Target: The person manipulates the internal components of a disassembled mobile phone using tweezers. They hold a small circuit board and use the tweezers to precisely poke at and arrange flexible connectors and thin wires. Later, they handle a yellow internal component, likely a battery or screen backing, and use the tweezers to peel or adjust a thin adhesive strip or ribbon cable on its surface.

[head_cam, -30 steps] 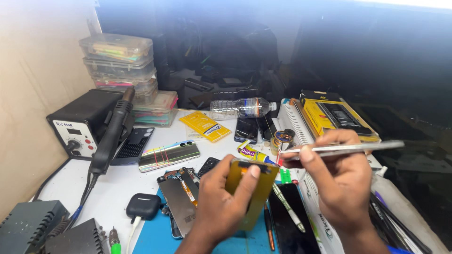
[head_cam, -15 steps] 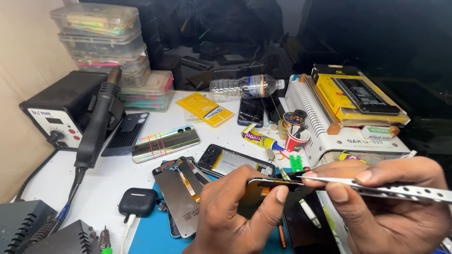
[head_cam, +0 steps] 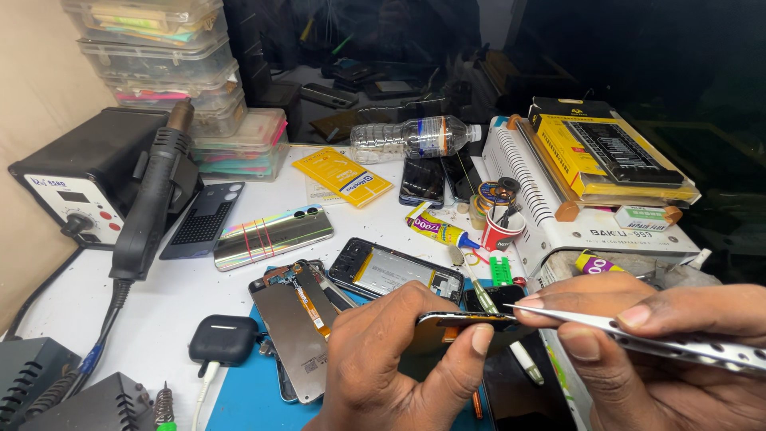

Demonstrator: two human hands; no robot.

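Note:
My left hand [head_cam: 399,359] grips a thin phone part [head_cam: 463,321], held flat and edge-on above the blue mat [head_cam: 247,395]. My right hand [head_cam: 662,359] pinches silver metal tweezers [head_cam: 630,335], whose tip rests at the right end of that part. Just behind the hands lies an open phone frame [head_cam: 395,271]. To the left sits a disassembled phone [head_cam: 295,327] with an orange flex cable.
A hot air station [head_cam: 88,183] with its black handle [head_cam: 152,199] stands at left, in front of stacked plastic boxes [head_cam: 159,56]. A shiny phone back cover [head_cam: 271,237], black earbud case [head_cam: 223,339], glue tube [head_cam: 439,231], red cup [head_cam: 503,231], plastic bottle [head_cam: 415,137] and white machine [head_cam: 558,215] surround the hands.
The phone part went from upright and facing me to flat and edge-on, lower down. My right hand dropped with the tweezers, bringing the tip to the part's edge. The view moved closer.

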